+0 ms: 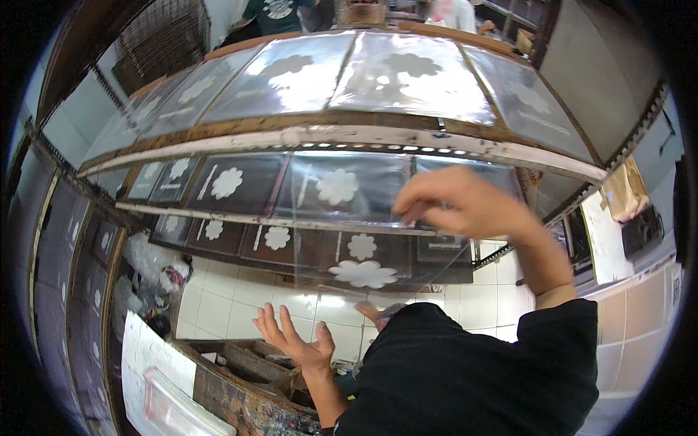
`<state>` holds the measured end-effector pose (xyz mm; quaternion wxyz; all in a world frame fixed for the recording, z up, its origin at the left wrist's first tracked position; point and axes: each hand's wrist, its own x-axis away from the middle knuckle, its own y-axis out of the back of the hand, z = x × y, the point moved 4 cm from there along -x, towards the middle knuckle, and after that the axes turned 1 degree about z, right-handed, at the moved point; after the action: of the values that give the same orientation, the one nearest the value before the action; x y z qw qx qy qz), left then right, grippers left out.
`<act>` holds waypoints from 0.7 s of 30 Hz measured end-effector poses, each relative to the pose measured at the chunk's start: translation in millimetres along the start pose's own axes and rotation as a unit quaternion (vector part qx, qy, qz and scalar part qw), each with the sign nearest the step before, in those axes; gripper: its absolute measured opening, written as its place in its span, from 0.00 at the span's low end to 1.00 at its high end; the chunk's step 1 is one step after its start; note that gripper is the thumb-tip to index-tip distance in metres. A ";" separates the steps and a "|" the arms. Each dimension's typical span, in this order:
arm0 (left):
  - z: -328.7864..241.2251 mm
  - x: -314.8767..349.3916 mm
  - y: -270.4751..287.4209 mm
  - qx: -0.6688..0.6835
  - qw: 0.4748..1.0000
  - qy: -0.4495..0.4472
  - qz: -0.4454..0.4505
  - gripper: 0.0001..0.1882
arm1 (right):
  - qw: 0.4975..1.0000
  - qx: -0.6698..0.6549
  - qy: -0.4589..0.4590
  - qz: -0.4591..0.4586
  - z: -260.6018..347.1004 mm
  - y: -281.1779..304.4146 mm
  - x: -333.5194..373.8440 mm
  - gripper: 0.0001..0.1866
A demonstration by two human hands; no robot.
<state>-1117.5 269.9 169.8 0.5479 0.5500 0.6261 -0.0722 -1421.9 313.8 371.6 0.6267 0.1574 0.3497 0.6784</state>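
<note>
My left hand (294, 340) is raised above a paint-stained wooden bench, palm up, with fingers spread and nothing in it. In front of the metal rack, my right hand (462, 202) is bent over, its fingers curled together and slightly blurred. They appear to pinch the edge of a clear plastic sheet (362, 274) printed with a white flower shape. This see-through sheet hangs below and left of the right hand, so its outline is hard to follow. Behind it, similar printed sheets (337, 186) lie on the middle shelf.
The rack's top shelf edge (349, 135) runs across, carrying several shiny flower-printed sheets (407, 73). More sheets lie on a rack (73, 291) at the left. The bench (247, 396) holds a clear plastic box (182, 407). People (280, 11) stand beyond the rack.
</note>
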 end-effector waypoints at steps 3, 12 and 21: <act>5.6 -1.0 -26.1 0.035 0.999 0.017 0.030 0.31 | 0.992 0.081 -0.058 -0.078 38.4 88.3 39.2 0.16; 1.1 89.9 -152.4 0.110 0.949 0.179 0.233 0.25 | 0.954 0.199 -0.186 -0.125 -9.7 330.9 52.4 0.07; 14.7 284.2 -227.0 0.103 0.841 0.304 0.434 0.22 | 0.915 0.235 -0.318 -0.077 -224.2 435.2 60.4 0.08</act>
<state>-1224.5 345.7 -169.7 0.2449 0.8134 0.4471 0.2800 -1900.2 322.7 492.1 0.6999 0.4806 0.2919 0.4404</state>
